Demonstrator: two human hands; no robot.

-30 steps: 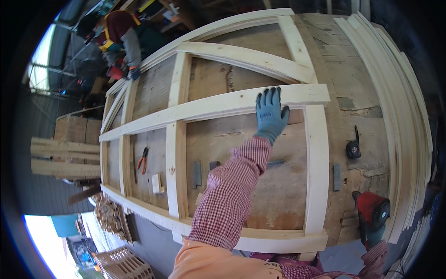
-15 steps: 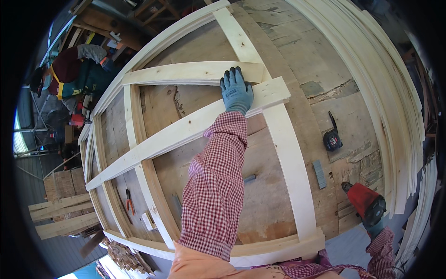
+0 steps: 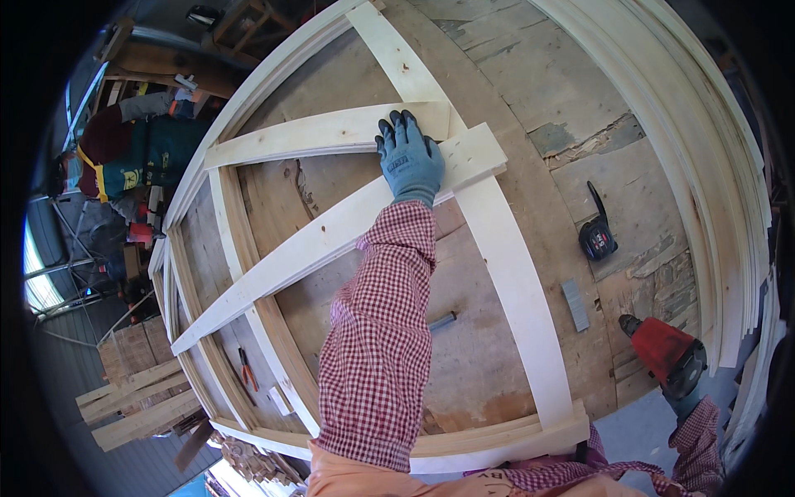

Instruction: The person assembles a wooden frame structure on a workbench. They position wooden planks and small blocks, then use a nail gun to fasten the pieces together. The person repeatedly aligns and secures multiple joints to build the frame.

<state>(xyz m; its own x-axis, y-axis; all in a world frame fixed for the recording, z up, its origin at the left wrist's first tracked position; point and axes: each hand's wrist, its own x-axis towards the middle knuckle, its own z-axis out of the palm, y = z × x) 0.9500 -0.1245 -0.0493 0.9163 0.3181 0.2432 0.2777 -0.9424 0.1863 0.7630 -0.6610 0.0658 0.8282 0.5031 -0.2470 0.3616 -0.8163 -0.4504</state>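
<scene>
My left hand (image 3: 410, 161), in a blue-grey glove with dark fingertips, lies flat with its fingers stretched out. Beneath it, the fingers rest on the right end of a pale wooden board (image 3: 306, 134), and the palm covers part of a slanting board (image 3: 331, 228). Both boards reach a long pale rail (image 3: 515, 286) of the wooden frame. At the lower right, my gloved right hand (image 3: 686, 402) grips a red and black nail gun (image 3: 665, 352), its nose pointing up and left over the worktable. The grip itself is mostly hidden behind the tool's body.
On the plywood tabletop (image 3: 530, 83) lie a black tape measure (image 3: 596, 238) and a grey strip of fasteners (image 3: 574, 304). Orange-handled pliers (image 3: 248, 369) lie inside the frame. Long thin boards (image 3: 696, 166) are stacked along the right. Another person (image 3: 157, 157) bends at the far left.
My view has swung slightly, shifting the whole scene. My left hand stays on the same boards, and the nail gun remains in my right hand at the lower right.
</scene>
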